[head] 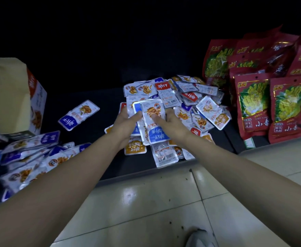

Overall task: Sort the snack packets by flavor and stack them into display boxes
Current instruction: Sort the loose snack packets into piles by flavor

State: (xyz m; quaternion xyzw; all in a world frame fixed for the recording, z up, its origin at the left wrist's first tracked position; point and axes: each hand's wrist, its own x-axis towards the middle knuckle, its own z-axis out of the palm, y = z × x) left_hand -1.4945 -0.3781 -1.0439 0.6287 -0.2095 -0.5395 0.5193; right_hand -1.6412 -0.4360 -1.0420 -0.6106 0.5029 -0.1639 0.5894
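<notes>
left grip (126,124) + right grip (174,126) clamped on blue packets (159,134), likely squaring one flavor | held over mixed pile (196,106), bench front edge | purple packets (30,154) lay front-left, by display box (12,97)

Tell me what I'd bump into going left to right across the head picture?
display box → lone purple packet → left hand → blue packets gripped by both hands → right hand → big red bags

blue-labelled packets (153,120) gripped by left hand (126,124) and right hand (173,123) | mixed pile (190,102) behind | display box (12,97) seen far left
</notes>
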